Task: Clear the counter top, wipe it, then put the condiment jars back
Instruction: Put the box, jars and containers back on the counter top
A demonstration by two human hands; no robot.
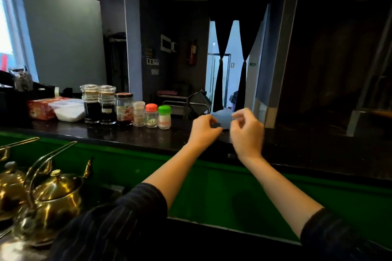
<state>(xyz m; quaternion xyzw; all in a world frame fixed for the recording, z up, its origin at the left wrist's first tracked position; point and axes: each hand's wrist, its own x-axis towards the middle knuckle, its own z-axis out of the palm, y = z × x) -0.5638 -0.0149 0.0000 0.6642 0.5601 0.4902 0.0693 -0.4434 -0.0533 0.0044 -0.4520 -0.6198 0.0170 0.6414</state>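
Left hand [204,128] and right hand [247,129] close together above the black polished counter top [127,135], each pinching an edge of a pale bluish translucent sheet [221,118], blurred, row of glass condiment jars [124,110] standing on the counter further left

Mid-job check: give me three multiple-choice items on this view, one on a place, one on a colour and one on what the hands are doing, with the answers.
1. Where in the jar row does the green-capped jar stand?
A. Right end, nearest the hands
B. Left end
C. Middle

2. What colour is the cap of the neighbouring jar on its left?
A. Blue
B. Orange-red
C. Yellow

3. What are the hands doing?
A. Both lie flat, palms down
B. One grips a jar
C. The left hand and right hand both pinch a pale object above the counter

Answers: 1 A, no jar stands to its right. 2 B, the cap is plainly orange-red. 3 C, the fingers of both hands curl onto the pale object.
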